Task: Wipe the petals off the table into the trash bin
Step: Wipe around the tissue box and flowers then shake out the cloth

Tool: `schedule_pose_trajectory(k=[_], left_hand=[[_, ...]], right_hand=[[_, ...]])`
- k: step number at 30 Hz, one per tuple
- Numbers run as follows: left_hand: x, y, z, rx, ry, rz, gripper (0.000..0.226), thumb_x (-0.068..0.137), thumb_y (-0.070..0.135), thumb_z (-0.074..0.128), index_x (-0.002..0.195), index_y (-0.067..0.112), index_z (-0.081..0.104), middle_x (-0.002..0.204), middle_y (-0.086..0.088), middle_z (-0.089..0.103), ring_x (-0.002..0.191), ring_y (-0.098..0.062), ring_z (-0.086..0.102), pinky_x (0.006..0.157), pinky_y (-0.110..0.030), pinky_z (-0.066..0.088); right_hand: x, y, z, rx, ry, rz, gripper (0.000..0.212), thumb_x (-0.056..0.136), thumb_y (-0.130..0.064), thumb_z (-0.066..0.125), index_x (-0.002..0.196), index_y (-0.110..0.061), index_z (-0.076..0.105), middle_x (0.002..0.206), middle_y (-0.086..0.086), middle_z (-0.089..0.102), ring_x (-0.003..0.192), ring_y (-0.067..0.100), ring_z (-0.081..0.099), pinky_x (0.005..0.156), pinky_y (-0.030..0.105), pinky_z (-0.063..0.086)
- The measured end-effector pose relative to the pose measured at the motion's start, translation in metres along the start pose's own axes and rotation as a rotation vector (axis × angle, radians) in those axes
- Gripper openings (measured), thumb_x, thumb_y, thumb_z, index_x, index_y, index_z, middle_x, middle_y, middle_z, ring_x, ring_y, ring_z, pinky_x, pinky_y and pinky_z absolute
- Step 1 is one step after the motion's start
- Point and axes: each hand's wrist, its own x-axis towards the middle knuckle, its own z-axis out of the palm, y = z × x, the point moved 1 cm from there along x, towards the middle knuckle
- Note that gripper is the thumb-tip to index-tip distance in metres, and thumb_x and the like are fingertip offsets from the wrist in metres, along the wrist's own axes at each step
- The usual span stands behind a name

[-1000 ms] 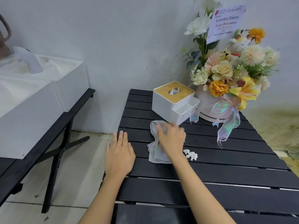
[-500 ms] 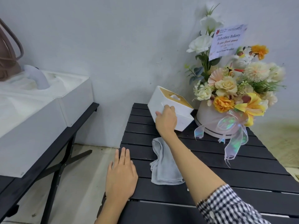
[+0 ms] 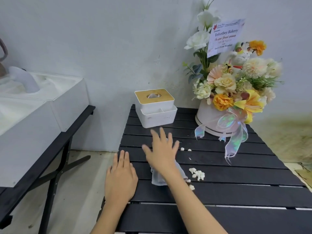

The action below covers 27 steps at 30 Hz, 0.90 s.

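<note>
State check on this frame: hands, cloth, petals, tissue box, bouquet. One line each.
left hand: open, flat on the table's left edge
right hand: open, fingers spread over the cloth, blurred
cloth: crumpled, on table, mostly hidden by the arm
petals: scattered right of the cloth
tissue box: upright, tissue showing
bouquet: upright

White petals point(image 3: 197, 173) scattered loose on black slatted table point(image 3: 236, 191), grey cloth point(image 3: 157, 179) crumpled beside them

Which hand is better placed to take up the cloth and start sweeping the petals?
Right. The right hand hangs spread just over the grey cloth, and the white petals lie right beside that cloth. The left hand lies flat at the table's left edge, farther from both.
</note>
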Motion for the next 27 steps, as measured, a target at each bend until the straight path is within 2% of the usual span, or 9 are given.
schedule_pose_trajectory(k=[3,7,9,11,12,14,18,23,27], left_hand=[[-0.002,0.000,-0.003,0.011,0.001,0.005,0.069,0.085,0.036,0.004,0.138,0.008,0.037,0.146,-0.008,0.038,0.138,-0.025,0.031,0.103,-0.042,0.039],[-0.003,0.003,-0.005,0.020,-0.007,0.014,0.069,0.085,0.036,0.001,0.140,0.009,0.033,0.149,-0.006,0.033,0.140,-0.023,0.026,0.106,-0.038,0.034],[-0.003,0.003,-0.006,0.045,-0.014,0.013,0.071,0.084,0.036,0.001,0.138,0.008,0.038,0.146,-0.008,0.039,0.137,-0.025,0.032,0.104,-0.040,0.038],[-0.001,0.002,-0.004,0.047,-0.021,0.007,0.067,0.086,0.034,0.008,0.134,0.006,0.044,0.141,-0.010,0.045,0.133,-0.028,0.038,0.100,-0.041,0.042],[0.000,0.002,-0.004,0.046,-0.027,0.008,0.064,0.087,0.033,0.011,0.132,0.004,0.046,0.139,-0.012,0.048,0.131,-0.029,0.041,0.097,-0.042,0.044],[0.001,0.001,-0.002,0.043,-0.021,0.021,0.060,0.086,0.030,0.019,0.128,0.001,0.051,0.134,-0.015,0.053,0.127,-0.032,0.047,0.091,-0.043,0.048],[0.003,-0.003,0.001,0.041,0.000,0.036,0.059,0.085,0.030,0.021,0.128,0.003,0.051,0.133,-0.014,0.054,0.127,-0.030,0.047,0.090,-0.042,0.049],[0.000,-0.002,-0.002,0.031,0.014,0.048,0.070,0.084,0.037,0.005,0.137,0.007,0.039,0.145,-0.009,0.040,0.137,-0.025,0.032,0.104,-0.040,0.037],[-0.001,-0.002,-0.004,0.039,0.006,0.048,0.069,0.085,0.036,0.002,0.141,0.009,0.033,0.149,-0.007,0.033,0.140,-0.024,0.025,0.107,-0.039,0.032]], right_hand=[[-0.034,0.039,0.017,-0.121,-0.029,-0.010,0.052,0.098,-0.040,0.031,0.146,-0.035,0.013,0.159,-0.002,-0.005,0.144,0.033,0.005,0.115,0.050,0.005],[-0.032,0.066,0.010,-0.132,0.073,0.028,0.060,0.094,-0.016,0.044,0.148,-0.020,0.017,0.158,0.008,0.004,0.141,0.034,0.017,0.116,0.040,0.015],[-0.024,0.058,0.005,-0.069,0.161,0.022,0.060,0.085,-0.006,0.049,0.142,-0.009,0.030,0.153,0.014,0.022,0.134,0.039,0.030,0.114,0.042,0.023],[-0.010,0.034,0.004,0.038,0.287,-0.068,0.057,0.073,0.001,0.053,0.130,-0.003,0.047,0.137,0.018,0.045,0.118,0.041,0.047,0.103,0.047,0.039],[0.000,0.019,0.007,0.071,0.298,-0.113,0.060,0.071,0.002,0.057,0.131,-0.004,0.048,0.137,0.018,0.045,0.119,0.039,0.047,0.102,0.046,0.040],[0.013,-0.015,0.023,0.050,0.183,-0.215,0.071,0.073,-0.002,0.063,0.139,-0.013,0.039,0.148,0.013,0.031,0.133,0.033,0.033,0.107,0.043,0.034],[0.033,-0.038,0.060,-0.033,-0.060,-0.226,0.062,0.088,-0.015,0.053,0.144,-0.016,0.026,0.157,0.008,0.012,0.144,0.028,0.010,0.116,0.039,0.017],[0.034,0.006,0.030,-0.120,0.026,-0.191,0.070,0.075,-0.006,0.065,0.138,-0.014,0.035,0.153,0.005,0.017,0.124,0.030,0.035,0.097,0.036,0.037],[0.022,0.067,-0.006,-0.202,0.029,-0.029,0.065,0.078,-0.005,0.060,0.137,-0.017,0.037,0.152,0.002,0.019,0.112,0.031,0.042,0.090,0.034,0.038]])
